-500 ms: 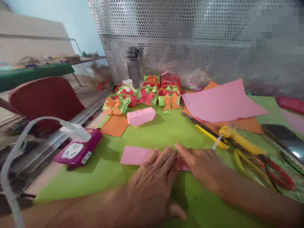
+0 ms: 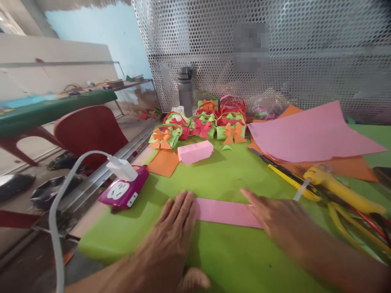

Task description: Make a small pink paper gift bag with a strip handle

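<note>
At far left a white plug [image 2: 122, 169] sits in the purple socket [image 2: 125, 191]. My left hand [image 2: 174, 224] lies open, palm down, fingers straight over the left end of the pink strip [image 2: 226, 212], which lies flat on the green mat [image 2: 226, 252]. My right hand [image 2: 275, 215] covers its right end, one finger stretched out; whether it grips, I cannot tell. Beyond it lie the cutter [image 2: 291, 188] and glue gun [image 2: 345, 189].

Just off the pink strip [image 2: 227, 212], you have room at twelve o'clock; the pink box [image 2: 195, 153] blocks eleven, the yellow tool [image 2: 342, 190] three.
</note>
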`<state>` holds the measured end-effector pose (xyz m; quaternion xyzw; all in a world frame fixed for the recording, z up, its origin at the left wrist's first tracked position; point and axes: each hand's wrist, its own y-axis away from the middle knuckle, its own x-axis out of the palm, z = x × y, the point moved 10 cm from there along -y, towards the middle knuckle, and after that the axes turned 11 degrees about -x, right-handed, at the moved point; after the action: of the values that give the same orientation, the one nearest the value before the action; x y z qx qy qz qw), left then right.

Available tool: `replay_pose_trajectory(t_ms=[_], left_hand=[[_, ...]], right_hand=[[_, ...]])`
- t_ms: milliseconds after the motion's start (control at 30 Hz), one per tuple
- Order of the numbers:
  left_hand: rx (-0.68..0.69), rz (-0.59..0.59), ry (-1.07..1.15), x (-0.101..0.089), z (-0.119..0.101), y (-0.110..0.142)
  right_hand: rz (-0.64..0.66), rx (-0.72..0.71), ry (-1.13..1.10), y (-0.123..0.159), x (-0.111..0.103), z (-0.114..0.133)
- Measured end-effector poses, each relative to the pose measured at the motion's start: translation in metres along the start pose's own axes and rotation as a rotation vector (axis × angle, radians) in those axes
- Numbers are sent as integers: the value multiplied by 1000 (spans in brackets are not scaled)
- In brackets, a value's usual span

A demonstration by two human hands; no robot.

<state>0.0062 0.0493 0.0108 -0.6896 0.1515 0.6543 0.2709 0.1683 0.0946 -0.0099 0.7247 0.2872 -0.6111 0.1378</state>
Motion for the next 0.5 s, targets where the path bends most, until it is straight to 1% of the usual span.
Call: replay_pose_trajectory(t_ms=[67,167,233,300,367,400,433,500], left_hand=[[-39,-61,-43,-6,14,11],[-95,-117,-85,-10,35,25],[-120,-128,-121,-10,46,29],[-153,-162,-162,-14,53,28],[-160,-200,-158,-19,49,18],[-143,-210,-139,-21,42,12],[-103,-213,-111,-22,32,4],[-14,-180,-60,-20,8,-13]], right_hand=[[3,12,7,1,-1,-1],[52,20,-27,-2,2,-3],[97,64,-51,-5,1,-7],[148,119,-87,-9,-1,-9],[194,145,-137,-14,-3,-7],[204,154,-150,-16,-5,-6],[202,161,-152,-18,-7,-4],[191,170,-150,-21,-10,-2]])
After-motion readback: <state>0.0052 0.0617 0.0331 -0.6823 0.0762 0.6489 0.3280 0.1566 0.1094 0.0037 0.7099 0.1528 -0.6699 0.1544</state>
